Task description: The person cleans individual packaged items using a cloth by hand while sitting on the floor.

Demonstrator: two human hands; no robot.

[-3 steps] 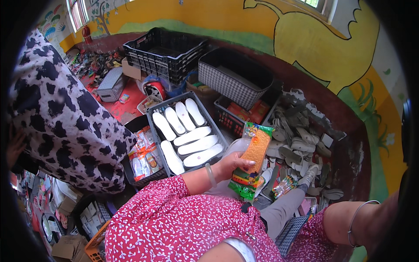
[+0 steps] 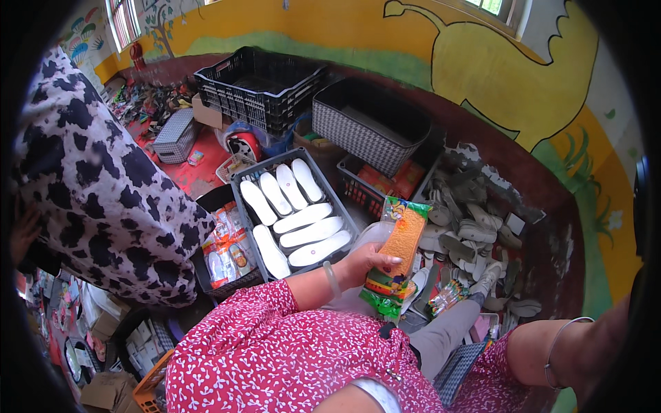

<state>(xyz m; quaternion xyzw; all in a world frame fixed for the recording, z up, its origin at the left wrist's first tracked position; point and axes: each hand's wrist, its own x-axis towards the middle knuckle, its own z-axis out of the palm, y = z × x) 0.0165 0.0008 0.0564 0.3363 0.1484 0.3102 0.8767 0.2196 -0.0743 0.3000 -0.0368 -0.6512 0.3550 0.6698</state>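
My left hand [image 2: 368,264], with a pale bangle on the wrist, is closed round an orange packet [image 2: 405,237] with a bumpy face and green printed ends. The thumb presses on its front, and the packet stands tilted above the floor. Just left of it is a dark grey crate [image 2: 353,217] with white shoe soles [image 2: 306,213] laid in two groups. At the right edge my right forearm [image 2: 544,354] is raised, with a thin metal bangle. My right hand [image 2: 613,337] is in shadow at the rim, and its fingers are hidden.
Loose shoe soles [image 2: 475,227] lie heaped by the wall at the right. Behind stand black crates [image 2: 255,86] and a checked bin [image 2: 365,134]. Packaged goods [image 2: 227,248] fill a box at the left, beside a person in a cow-patterned garment [image 2: 96,186].
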